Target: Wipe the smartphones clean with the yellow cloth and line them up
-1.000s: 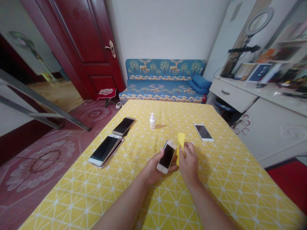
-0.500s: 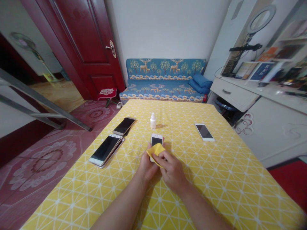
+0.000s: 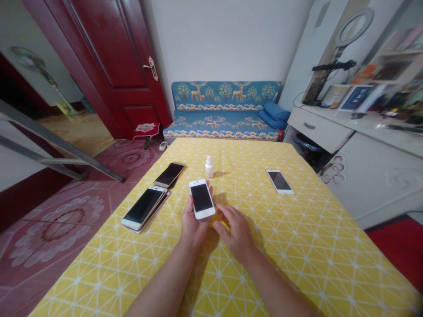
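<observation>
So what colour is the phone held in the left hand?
White casing with a dark screen: the phone in the left hand, head view.

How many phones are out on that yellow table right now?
At least 4, maybe 5. A white phone is held in the left hand, a dark phone lies far left, a white-edged phone nearer seems stacked on another, and a white phone lies right.

No readable text, label, brand or number shows on the phones, bottle or shelves.
</observation>
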A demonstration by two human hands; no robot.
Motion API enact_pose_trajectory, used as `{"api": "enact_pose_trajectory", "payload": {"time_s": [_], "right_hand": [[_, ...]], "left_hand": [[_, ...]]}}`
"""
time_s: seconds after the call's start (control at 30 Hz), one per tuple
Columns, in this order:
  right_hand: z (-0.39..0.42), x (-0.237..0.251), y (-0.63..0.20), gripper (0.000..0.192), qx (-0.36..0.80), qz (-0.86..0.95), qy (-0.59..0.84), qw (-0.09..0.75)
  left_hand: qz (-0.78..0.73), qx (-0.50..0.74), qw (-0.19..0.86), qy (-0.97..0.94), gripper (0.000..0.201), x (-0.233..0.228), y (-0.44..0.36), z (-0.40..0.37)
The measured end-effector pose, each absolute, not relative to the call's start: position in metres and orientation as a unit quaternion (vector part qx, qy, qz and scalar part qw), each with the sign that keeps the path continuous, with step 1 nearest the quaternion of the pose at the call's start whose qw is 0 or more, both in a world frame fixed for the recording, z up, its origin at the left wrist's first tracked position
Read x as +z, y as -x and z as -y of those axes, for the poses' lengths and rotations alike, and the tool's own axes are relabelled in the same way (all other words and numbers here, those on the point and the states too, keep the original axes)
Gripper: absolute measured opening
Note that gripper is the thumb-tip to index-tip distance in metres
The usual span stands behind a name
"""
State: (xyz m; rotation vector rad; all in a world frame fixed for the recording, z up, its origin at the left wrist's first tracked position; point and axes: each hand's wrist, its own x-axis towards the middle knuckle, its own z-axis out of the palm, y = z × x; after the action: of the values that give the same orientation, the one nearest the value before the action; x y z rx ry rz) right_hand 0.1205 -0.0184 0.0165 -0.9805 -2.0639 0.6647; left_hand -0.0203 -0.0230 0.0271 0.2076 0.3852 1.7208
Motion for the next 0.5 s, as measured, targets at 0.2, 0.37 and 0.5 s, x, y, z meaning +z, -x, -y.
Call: {"api": "enact_pose_trajectory", "payload": {"time_s": [0.2, 0.37, 0.5], "right_hand": [[0.009, 0.004, -0.122, 0.038, 0.489, 0.635, 0.409, 0.436], [0.005, 0.007, -0.122, 0.031, 0.578, 0.573, 0.384, 0.436], [0.006, 0.011, -0.121, 0.027, 0.617, 0.534, 0.370, 0.444]], "left_hand": [[-0.210, 0.689, 0.680, -0.139, 0.043, 0.024, -0.005, 0.028], [-0.261, 0.682, 0.668, -0.142, 0.039, 0.022, -0.008, 0.028], [-0.278, 0.675, 0.661, -0.174, 0.042, 0.021, -0.011, 0.027]]}}
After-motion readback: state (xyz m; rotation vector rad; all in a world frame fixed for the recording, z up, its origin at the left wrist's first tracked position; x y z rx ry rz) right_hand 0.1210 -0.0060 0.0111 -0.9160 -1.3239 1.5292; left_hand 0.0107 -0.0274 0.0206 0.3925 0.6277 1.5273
